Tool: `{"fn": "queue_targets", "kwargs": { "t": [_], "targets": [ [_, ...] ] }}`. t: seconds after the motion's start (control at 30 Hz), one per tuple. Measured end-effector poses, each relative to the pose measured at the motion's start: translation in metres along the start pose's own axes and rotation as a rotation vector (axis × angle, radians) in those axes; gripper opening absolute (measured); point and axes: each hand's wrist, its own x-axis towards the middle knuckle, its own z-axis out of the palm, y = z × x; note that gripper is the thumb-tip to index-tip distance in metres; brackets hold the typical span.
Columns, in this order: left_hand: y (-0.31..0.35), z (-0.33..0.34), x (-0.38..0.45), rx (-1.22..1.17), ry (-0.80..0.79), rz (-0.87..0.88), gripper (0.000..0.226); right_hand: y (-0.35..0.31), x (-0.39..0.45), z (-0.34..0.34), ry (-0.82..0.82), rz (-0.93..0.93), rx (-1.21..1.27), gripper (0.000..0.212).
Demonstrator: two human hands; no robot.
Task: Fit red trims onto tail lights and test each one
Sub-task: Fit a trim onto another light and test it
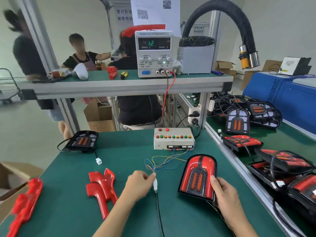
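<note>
My right hand grips the lower right edge of a tail light with a red trim on it, tilted up off the green bench. My left hand pinches the white connector where the tester's coloured wires meet a black cable. Two loose red trims lie to the left of my left hand. A tail light without trim lies at the far left with its white plug on the mat. The white test box with its row of coloured buttons stands behind my hands.
A power supply showing 12 sits on the upper shelf, with red and black leads hanging down. Piles of tail lights cover the right bench. More red trims lie at the left edge over a cardboard box. People work beyond the shelf.
</note>
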Motion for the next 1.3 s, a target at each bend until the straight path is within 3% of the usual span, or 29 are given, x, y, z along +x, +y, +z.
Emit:
{"fn": "queue_targets", "kwargs": {
  "t": [0.13,0.33,0.43,0.5,0.6,0.67,0.73,0.9,1.2,1.3],
  "targets": [
    [0.005,0.005,0.002,-0.331,-0.199,0.005,0.019,-0.005,0.002,-0.001,0.048,-0.001,-0.081,0.042],
    [0.013,0.001,-0.008,-0.682,-0.311,-0.085,0.02,-0.031,0.001,-0.001,0.064,0.155,-0.303,0.066],
    [0.018,0.004,-0.012,-0.745,-0.334,-0.088,0.024,-0.038,-0.014,0.007,0.325,0.07,-0.625,0.063],
    [0.022,0.006,-0.013,-0.759,-0.345,-0.079,0.023,-0.048,-0.039,0.027,0.435,-0.159,-0.617,0.046],
    [0.028,0.009,-0.015,-0.783,-0.362,-0.072,0.023,-0.053,-0.062,0.073,0.197,-0.379,-0.745,0.029],
    [0.03,0.009,-0.017,-0.784,-0.37,-0.065,0.024,-0.051,-0.061,0.099,0.017,-0.33,-0.926,0.036],
    [0.029,0.008,-0.019,-0.768,-0.359,-0.053,0.029,-0.055,-0.054,0.112,-0.046,-0.296,-0.992,0.034],
    [0.023,0.006,-0.02,-0.737,-0.324,-0.044,0.027,-0.054,-0.036,0.125,-0.061,-0.307,-1.085,0.029],
    [0.021,0.004,-0.019,-0.603,-0.339,-0.068,0.031,-0.046,-0.031,0.126,-0.027,-0.3,-0.912,0.024],
    [0.02,0.004,-0.02,-0.654,-0.335,-0.081,0.028,-0.042,-0.027,0.126,-0.026,-0.297,-0.869,0.018]
  ]
}}
